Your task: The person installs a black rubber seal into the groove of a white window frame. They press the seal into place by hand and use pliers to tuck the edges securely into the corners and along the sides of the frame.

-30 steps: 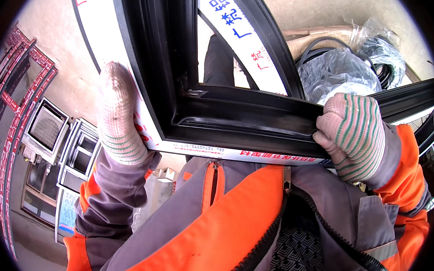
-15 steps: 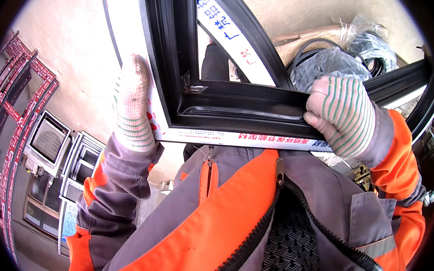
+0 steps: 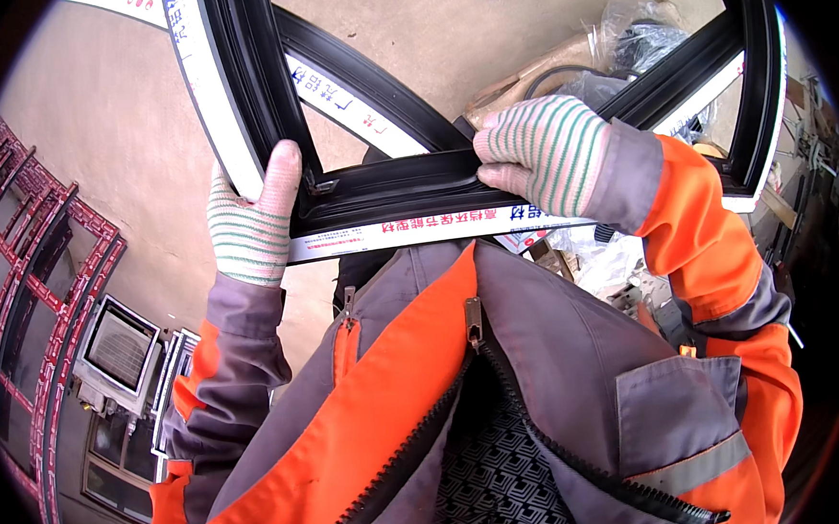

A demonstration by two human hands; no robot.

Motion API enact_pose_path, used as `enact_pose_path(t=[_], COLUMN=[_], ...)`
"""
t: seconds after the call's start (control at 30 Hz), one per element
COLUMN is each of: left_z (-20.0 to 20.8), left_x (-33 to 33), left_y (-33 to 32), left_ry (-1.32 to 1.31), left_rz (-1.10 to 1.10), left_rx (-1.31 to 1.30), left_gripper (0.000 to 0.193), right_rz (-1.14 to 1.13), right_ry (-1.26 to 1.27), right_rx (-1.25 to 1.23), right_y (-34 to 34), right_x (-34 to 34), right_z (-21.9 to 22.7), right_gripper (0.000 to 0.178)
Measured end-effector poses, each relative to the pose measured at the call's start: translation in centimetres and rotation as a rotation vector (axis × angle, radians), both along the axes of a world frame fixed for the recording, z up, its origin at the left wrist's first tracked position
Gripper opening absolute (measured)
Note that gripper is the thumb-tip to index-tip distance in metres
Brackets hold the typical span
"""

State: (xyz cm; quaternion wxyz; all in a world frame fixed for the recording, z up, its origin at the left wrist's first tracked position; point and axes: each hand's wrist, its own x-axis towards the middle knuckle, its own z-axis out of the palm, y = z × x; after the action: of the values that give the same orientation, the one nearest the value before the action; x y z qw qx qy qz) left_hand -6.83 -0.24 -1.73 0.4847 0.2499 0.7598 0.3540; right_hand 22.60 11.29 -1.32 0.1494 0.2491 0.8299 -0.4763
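A black window frame with printed white protective film on its outer edges is held up in front of my chest. My left hand, in a white knit glove with green stripes, is closed round its near left corner, thumb on the inner side. In a matching glove, my right hand grips the near bar from above, its fingers curled over the black profile. Another black bar with white film slants behind the frame; whether it belongs to the same frame I cannot tell.
Red-wrapped frames stand at the far left, beside a framed unit with a grille. Behind the frame lie clear plastic wrapping and dark coiled hose. Long pieces and clutter line the right side.
The frame has shifted left in view, and more of its right end shows. My right hand has come closer to the left one. My left hand's thumb now lies over the frame's edge.
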Motion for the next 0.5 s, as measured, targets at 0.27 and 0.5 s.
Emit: enact_pose_path(t=[0.27,0.5], left_z=[-0.3,-0.6], left_x=[0.2,0.5], left_y=[-1.9,-0.6], left_ry=[0.156,0.354], left_rz=[-0.058,-0.093], left_rx=[-0.088,-0.273], left_gripper=[0.05,0.044], right_rz=[-0.079,-0.208], right_ry=[-0.05,-0.204], right_rx=[-0.059,0.028], right_y=[0.1,-0.1], right_x=[-0.3,4.0], right_z=[0.6,3.1], right_gripper=[0.026,0.047])
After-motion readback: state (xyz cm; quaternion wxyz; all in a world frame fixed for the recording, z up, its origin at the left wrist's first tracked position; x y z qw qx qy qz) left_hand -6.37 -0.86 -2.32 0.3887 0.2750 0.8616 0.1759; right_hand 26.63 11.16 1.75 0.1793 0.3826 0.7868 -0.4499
